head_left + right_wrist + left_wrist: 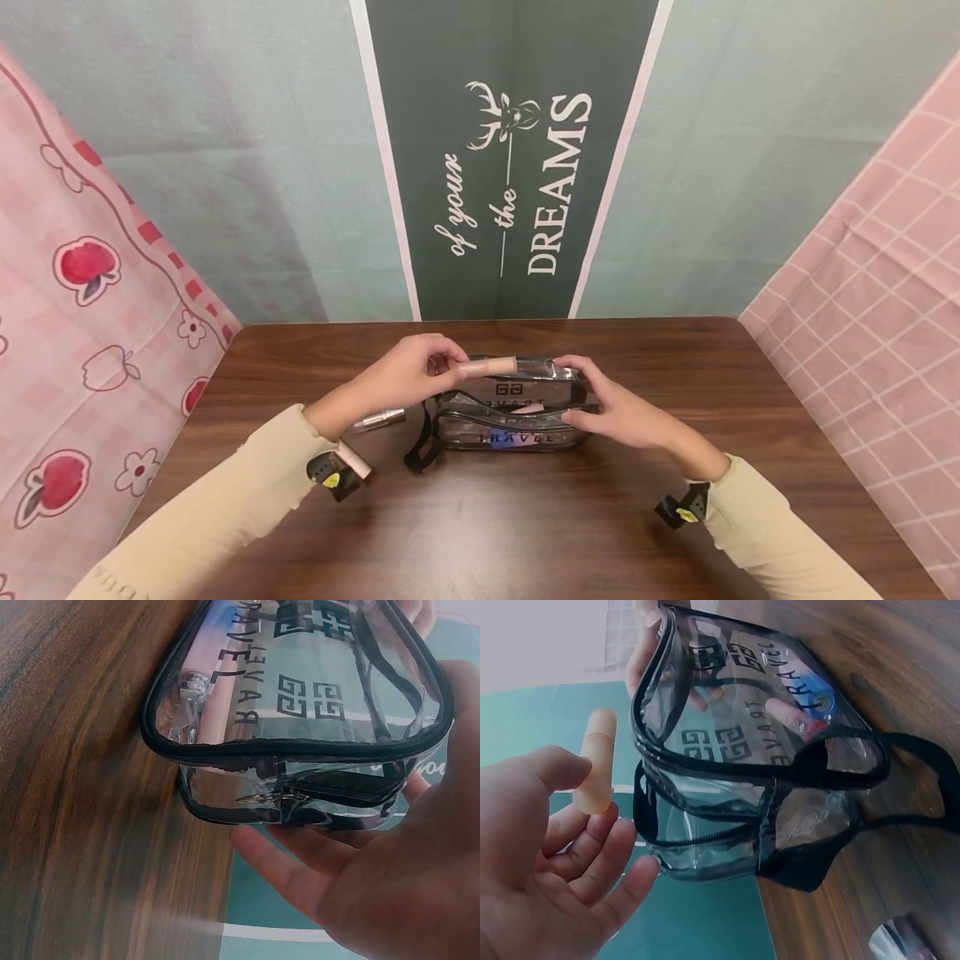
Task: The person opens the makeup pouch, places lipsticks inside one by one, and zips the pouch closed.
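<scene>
A clear toiletry bag (510,437) with black trim and TRAVEL lettering stands on the table, its top unzipped. My left hand (420,367) pinches a beige cosmetic tube (487,366) between thumb and fingers, above the bag's left part. In the left wrist view that tube (598,761) is beside the bag, apart from it. My right hand (626,410) grips the bag's right end, thumb at the front rim and fingers at the back. Through the plastic show a pink tube (795,718) and something blue (814,691).
On the table (465,533) left of the bag lies a silver tube (379,419). Another pale tube (354,460) lies nearer, partly behind the left wrist camera. A black strap (424,446) hangs off the bag's left end. Fabric walls stand behind and at both sides.
</scene>
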Available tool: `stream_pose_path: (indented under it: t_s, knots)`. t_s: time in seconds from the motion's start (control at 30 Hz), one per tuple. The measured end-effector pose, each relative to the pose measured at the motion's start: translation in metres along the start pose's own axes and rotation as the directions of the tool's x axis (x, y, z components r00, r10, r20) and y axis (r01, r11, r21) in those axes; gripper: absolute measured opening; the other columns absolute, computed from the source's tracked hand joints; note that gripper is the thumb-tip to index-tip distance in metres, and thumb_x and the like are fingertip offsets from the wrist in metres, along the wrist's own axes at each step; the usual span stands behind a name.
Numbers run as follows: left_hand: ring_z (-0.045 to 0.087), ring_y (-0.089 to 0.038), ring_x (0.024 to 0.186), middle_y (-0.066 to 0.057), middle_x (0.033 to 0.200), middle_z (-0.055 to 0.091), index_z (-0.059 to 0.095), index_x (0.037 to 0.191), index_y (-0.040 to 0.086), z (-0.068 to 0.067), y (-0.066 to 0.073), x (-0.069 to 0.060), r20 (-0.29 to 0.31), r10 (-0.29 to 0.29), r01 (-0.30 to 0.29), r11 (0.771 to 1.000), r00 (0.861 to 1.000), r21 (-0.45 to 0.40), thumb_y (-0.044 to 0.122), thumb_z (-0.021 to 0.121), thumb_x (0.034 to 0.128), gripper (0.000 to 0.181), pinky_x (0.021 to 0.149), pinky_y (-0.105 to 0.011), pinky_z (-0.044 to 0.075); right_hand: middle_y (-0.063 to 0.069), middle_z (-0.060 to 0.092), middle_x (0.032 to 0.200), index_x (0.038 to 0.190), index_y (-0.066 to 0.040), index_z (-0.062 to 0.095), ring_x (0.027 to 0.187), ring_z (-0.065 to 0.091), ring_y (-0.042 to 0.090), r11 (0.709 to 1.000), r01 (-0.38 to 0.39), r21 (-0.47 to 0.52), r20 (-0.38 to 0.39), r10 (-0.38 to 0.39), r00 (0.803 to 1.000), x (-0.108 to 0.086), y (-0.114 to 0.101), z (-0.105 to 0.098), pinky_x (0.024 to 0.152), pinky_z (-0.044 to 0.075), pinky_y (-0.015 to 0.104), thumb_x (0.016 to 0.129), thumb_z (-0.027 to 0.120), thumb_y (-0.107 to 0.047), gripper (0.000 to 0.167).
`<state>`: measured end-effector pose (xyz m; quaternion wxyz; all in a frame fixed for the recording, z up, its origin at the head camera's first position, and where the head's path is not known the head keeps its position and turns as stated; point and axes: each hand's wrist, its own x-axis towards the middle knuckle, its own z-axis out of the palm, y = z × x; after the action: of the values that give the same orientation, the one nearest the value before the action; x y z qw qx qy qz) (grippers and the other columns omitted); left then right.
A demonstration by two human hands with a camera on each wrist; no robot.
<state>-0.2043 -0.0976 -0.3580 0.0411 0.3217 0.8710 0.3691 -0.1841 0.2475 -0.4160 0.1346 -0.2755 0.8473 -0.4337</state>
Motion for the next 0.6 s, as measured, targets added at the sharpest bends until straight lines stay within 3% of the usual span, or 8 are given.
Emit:
stream_pose_path:
  t_s: [0.27,0.6]
  knots:
    - [0.055,-0.011,0.075,0.003,0.089,0.065,0.073,0.102,0.008,0.008,0.005,0.004,0.007,0.009,-0.01,0.999,1.0,0.052,0.015,0.074,0.0933,0.011,0.062,-0.025,0.046,0.027,0.051,0.134,0.152,-0.022,0.026,0.12,0.056,0.043,1.0,-0.006,-0.011,-0.01,0.006,1.0,-0.002,0.0,0.003,0.089,0.053,0.042,0.096,0.071,-0.018,0.072]
    - [0.059,-0.009,0.082,0.005,0.092,0.066,0.074,0.104,0.012,0.016,0.012,0.005,0.004,0.002,-0.002,0.996,1.0,0.09,0.021,0.075,0.0934,0.014,0.07,-0.026,0.048,0.028,0.051,0.133,0.153,-0.022,0.027,0.118,0.057,0.042,1.0,-0.009,-0.028,-0.022,0.009,1.0,-0.004,-0.001,0.006,0.087,0.053,0.039,0.096,0.071,-0.019,0.072]
